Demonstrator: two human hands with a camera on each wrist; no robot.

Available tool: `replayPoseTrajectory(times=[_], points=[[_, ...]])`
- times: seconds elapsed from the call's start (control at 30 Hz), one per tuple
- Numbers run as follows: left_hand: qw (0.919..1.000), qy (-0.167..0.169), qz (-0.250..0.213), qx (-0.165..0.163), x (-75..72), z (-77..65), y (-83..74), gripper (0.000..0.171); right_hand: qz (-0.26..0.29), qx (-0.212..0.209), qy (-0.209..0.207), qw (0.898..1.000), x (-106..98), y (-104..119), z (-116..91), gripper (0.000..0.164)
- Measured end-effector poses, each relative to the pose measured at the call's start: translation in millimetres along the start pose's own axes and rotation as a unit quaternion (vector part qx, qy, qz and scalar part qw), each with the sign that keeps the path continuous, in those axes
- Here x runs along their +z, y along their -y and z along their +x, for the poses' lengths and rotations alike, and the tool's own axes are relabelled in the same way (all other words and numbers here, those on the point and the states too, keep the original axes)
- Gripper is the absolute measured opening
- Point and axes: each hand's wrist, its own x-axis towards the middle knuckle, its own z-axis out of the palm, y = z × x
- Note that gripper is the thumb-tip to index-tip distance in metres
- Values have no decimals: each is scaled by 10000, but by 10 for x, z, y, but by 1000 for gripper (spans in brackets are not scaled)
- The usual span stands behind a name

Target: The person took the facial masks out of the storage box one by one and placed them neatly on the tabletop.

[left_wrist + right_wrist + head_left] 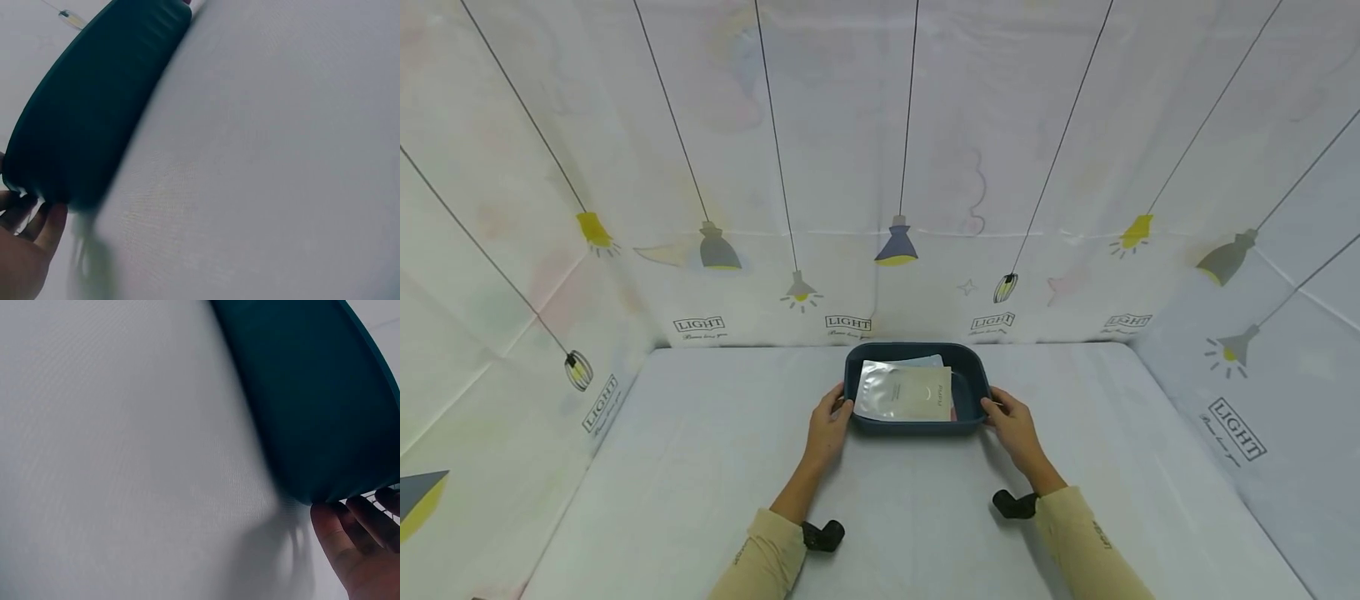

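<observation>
Dark blue bin [917, 428] is at the far edge of the tabletop [910, 508], 12 o'clock from the person, long side facing them. Backdrop [936, 304] rises right behind it.

Left hand [827, 427] grips the bin's end, around 8-9 o'clock. Right hand [1013, 427] grips the opposite end, around 3-4 o'clock. Fingers are bent against the end walls on both sides; wrist views show the same. Neither is released.

Inside: cream-and-silver packet [917, 392] lies flat on top, over toward 9 o'clock, with a pale blue packet [934, 361] peeking out at its 12 o'clock edge. Bare bin floor shows at 3 o'clock. Can't tell how many are stacked below, nor whether the base is fully down on the tabletop.

Handling, my read: hold is balanced, so keep both ends level and move both arms at the same rate. Loose slick packets probably slide if it tips. Squeeze lightly, the walls may flex. Watch clearance to the backdrop at 12 o'clock.
</observation>
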Motion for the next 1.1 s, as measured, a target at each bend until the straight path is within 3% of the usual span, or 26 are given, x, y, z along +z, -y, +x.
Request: replayPoseTrajectory(times=[0.43,0.8,1.1], points=[[9997,-127,78,-181,-190,-10,-72,45,161,-68,76,9998,151,107,-40,47],[9991,-206,244,-261,-426,-87,-65,44,493,-305,416,9975,329,180,-87,46],[9984,-336,233,-394,-635,-125,-39,44,435,-435,619,9962,510,230,-105,46]])
